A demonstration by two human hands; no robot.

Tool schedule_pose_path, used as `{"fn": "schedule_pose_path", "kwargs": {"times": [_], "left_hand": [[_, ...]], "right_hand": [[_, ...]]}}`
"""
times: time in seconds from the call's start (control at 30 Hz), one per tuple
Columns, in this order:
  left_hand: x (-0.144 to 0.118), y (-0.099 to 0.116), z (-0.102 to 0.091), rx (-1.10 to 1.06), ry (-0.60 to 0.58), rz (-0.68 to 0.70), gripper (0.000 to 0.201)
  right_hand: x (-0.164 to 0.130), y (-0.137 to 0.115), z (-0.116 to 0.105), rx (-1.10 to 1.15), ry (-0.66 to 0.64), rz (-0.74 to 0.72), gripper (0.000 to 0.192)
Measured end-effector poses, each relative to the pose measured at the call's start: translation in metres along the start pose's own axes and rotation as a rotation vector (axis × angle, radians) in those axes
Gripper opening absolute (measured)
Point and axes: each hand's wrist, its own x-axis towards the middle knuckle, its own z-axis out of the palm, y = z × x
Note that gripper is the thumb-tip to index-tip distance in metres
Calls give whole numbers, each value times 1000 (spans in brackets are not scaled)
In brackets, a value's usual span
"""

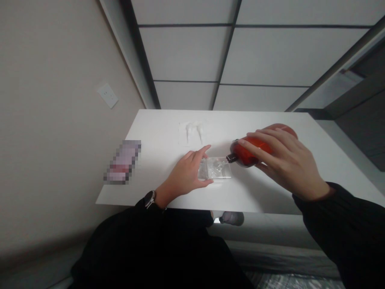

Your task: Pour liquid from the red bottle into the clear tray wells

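Tilted nearly onto its side, an orange-red bottle (pixel 251 151) is gripped from above by my right hand (pixel 288 164). Its dark threaded neck points left, over the right part of a small clear plastic box (pixel 218 167). My left hand (pixel 189 170) spans the left part of this box, thumb at the near side and fingers at the far side, closed on it. Something clear and shiny shows inside the box; I cannot make out whether it is liquid. The palm and fingers hide the box's left end.
Two small white pieces with thin stems (pixel 194 132) lie at the back of the white table (pixel 159 132). A pixelated pinkish object (pixel 124 161) rests at the table's left edge. A wall outlet (pixel 108 95) is on the left; a panelled white surface (pixel 186 52) stands behind.
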Motion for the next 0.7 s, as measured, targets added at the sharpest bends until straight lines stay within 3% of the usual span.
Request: {"fn": "schedule_pose_path", "kwargs": {"times": [0.37,0.7], "left_hand": [[0,-1,0,1,7,16,99],[-1,-2,1,-3,6,21,99]], "right_hand": [[0,1,-1,-15,-2,2,63],[1,2,-3,50,-13,17,73]]}}
